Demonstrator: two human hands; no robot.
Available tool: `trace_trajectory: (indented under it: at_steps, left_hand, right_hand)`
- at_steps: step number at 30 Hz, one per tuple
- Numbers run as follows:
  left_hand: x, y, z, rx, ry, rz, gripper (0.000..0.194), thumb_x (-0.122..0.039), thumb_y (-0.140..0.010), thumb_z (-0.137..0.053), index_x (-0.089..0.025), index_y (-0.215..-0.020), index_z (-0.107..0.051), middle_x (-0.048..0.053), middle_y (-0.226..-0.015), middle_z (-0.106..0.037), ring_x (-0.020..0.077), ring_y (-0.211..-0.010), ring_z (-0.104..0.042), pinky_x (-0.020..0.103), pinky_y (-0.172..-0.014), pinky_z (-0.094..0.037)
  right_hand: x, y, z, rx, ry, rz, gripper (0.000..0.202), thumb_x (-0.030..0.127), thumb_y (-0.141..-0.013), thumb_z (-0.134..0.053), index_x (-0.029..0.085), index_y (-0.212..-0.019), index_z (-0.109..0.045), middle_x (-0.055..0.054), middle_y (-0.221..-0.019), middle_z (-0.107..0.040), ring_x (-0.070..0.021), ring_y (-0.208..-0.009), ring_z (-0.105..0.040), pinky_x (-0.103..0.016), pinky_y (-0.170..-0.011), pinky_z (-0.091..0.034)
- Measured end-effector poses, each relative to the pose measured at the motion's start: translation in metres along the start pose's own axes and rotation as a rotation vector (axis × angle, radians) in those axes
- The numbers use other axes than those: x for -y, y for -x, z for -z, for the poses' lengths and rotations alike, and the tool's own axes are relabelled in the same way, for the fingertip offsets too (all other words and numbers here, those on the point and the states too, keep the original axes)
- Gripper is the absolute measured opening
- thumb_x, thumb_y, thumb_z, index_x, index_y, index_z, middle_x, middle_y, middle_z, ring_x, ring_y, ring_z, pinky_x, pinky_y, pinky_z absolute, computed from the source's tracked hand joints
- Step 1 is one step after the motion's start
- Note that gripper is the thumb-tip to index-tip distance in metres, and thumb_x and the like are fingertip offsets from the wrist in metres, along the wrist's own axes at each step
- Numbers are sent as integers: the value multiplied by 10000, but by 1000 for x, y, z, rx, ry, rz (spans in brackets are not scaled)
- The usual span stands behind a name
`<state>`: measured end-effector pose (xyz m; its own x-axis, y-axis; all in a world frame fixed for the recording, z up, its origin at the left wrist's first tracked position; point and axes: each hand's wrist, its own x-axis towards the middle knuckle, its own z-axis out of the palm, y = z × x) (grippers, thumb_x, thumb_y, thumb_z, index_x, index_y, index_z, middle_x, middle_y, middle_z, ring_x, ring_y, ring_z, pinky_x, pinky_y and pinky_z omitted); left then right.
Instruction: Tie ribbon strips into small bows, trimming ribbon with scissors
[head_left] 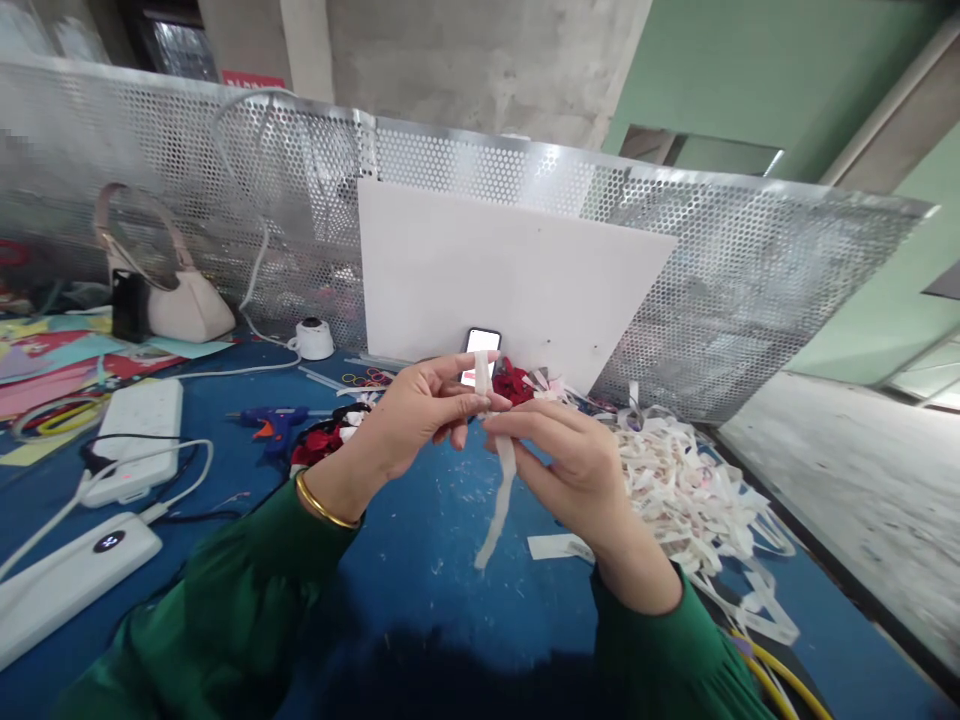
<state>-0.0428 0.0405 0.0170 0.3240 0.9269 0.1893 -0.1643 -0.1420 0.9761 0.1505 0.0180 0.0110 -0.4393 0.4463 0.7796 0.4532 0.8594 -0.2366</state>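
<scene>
A narrow white ribbon (501, 505) is held between my two hands above the blue table. My left hand (431, 400) pinches it, with a short length looped over the stretched index finger. Close beside it, my right hand (566, 450) grips the same ribbon with thumb and fingers, and a loose tail hangs down from there. Behind the fingers a phone (484, 345) with a lit screen leans on a white board. Right of my right hand lies a large heap of white ribbon strips (686, 485). A flat white strip (555, 546) rests under my right wrist.
Red and white fabric pieces (319, 445) and a blue glue gun (276, 425) lie to the left. Farther left are a power strip (142, 430), a power bank (82, 580) and cables. The white board (510, 270) stands against a perforated metal screen (720, 280). A handbag (187, 300) sits back left.
</scene>
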Motion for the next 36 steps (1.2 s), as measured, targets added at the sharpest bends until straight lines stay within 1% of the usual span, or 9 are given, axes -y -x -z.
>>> trace_trajectory:
  at_steps: [3, 7, 15, 19, 26, 28, 31, 33, 36]
  left_hand:
    - [0, 0, -2, 39, -67, 10, 608, -305, -816, -787, -230, -1394, -614, 23, -757, -744, 60, -432, -551, 178, -401, -330]
    - [0, 2, -7, 119, -122, 62, 583, -259, -820, -770, -214, -1383, -626, -18, -623, -682, 81, -404, -558, 192, -410, -398]
    - [0, 5, -13, 277, -213, 125, 521, -168, -828, -689, -238, -1344, -666, 61, -841, -782, 63, -373, -535, 197, -398, -449]
    - [2, 6, -12, 346, -216, 118, 529, -189, -845, -684, -248, -1369, -645, 86, -908, -797, 64, -377, -538, 202, -407, -459]
    - [0, 7, -9, 376, -218, 124, 525, -247, -906, -647, -269, -1427, -585, 69, -927, -793, 64, -421, -586, 179, -416, -439]
    - [-1, 7, -12, 358, -209, 143, 537, -291, -892, -681, -250, -1419, -592, 68, -906, -793, 67, -425, -582, 178, -406, -442]
    - [-1, 6, -17, 288, -229, 141, 552, -238, -832, -738, -200, -1373, -635, 60, -833, -788, 56, -405, -526, 178, -400, -459]
    - [-1, 6, -18, 281, -254, 124, 508, -198, -826, -727, -182, -1331, -670, 53, -797, -782, 54, -406, -507, 172, -392, -457]
    - [0, 6, -15, 362, -253, 136, 471, -204, -835, -725, -190, -1305, -691, 50, -783, -780, 51, -400, -501, 164, -385, -450]
  right_hand:
    - [-1, 0, 0, -77, 45, 16, 250, 127, -930, -545, 267, -945, -751, -37, -828, -727, -168, -712, -667, -330, -624, -516]
    - [-5, 1, 1, -184, 25, -49, 250, 127, -918, -576, 297, -946, -757, -30, -829, -646, -175, -756, -635, -336, -636, -501]
    - [-10, -1, 0, -247, -239, -252, 185, 135, -869, -692, 302, -838, -765, -11, -895, -662, -184, -873, -657, -345, -739, -517]
    - [-15, -1, -2, -244, -292, -355, 134, 152, -848, -718, 271, -805, -763, -9, -846, -678, -179, -818, -643, -344, -726, -498]
    - [-17, 1, -3, -255, -273, -429, 87, 175, -832, -727, 245, -796, -762, -5, -807, -672, -157, -742, -616, -316, -666, -479]
    - [-16, 1, -3, -251, -264, -423, 86, 170, -830, -725, 238, -788, -758, -3, -801, -668, -151, -739, -612, -310, -665, -472]
    - [-15, -1, -3, -248, -267, -421, 88, 168, -821, -728, 230, -765, -756, -3, -792, -669, -146, -741, -603, -303, -666, -461]
    - [-16, -1, -4, -253, -335, -475, 74, 207, -810, -746, 225, -739, -753, -2, -767, -666, -139, -707, -589, -295, -639, -454]
    - [-20, -1, -6, -265, -567, -653, 139, 317, -804, -766, 220, -707, -744, 13, -651, -640, -118, -577, -542, -276, -551, -433]
